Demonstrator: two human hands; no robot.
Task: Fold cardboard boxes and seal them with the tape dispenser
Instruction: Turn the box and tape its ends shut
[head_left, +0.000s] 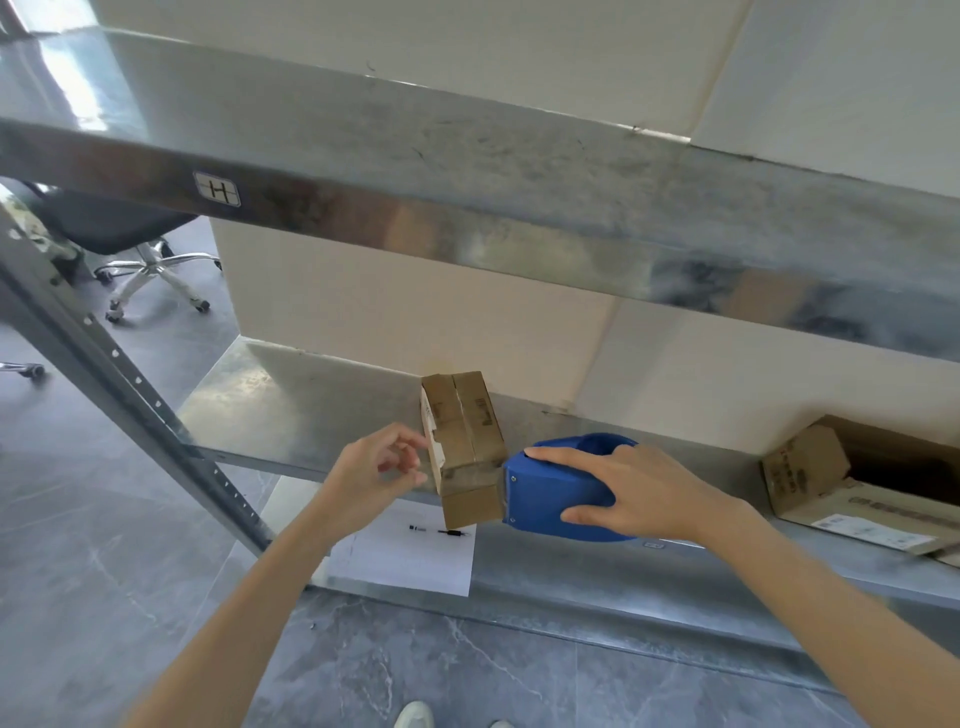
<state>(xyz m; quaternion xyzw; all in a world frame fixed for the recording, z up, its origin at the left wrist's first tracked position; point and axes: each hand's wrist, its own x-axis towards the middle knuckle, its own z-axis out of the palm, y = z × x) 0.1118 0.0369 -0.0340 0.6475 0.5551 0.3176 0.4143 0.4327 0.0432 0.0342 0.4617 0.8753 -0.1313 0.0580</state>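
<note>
A small folded cardboard box (467, 441) lies on the middle metal shelf (291, 400), its near end past the shelf's front edge. My right hand (639, 491) grips the blue tape dispenser (550, 488), whose front end sits against the box's right side where a strip of clear tape crosses the top. My left hand (376, 470) is at the box's left end, fingers loosely curled, fingertips close to the white label there; I cannot tell whether they touch it.
An open cardboard box (857, 483) sits on the same shelf at the far right. The lower shelf holds a white sheet of paper (410, 556) with a pen (439, 531) on it. An upper shelf (467, 171) juts overhead. An office chair (150, 260) stands at the left.
</note>
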